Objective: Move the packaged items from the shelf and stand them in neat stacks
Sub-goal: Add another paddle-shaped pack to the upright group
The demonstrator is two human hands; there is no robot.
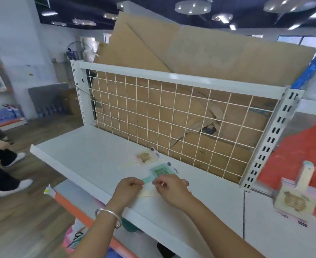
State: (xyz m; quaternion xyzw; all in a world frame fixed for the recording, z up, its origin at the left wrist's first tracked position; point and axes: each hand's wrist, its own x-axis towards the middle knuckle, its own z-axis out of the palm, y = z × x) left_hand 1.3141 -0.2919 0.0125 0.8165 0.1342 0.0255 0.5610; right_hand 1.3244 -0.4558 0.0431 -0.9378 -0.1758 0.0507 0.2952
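A white metal shelf (90, 157) in a shop is backed by a wire grid (172, 116) with cardboard (190, 53) behind it. In the head view, the left hand (129, 189) pinches the stalk of a green packet (160, 172) lying flat mid-shelf. The right hand (172, 190) curls its fingertips at the same stalk, but blur hides whether they grip. A beige packet (146, 158) lies just behind. It seems best to lift by the stalk and stand the packet square against the upright stack (297, 200) on the right. A cream packet (147, 192) is mostly hidden under the hands, and the labels are unreadable.
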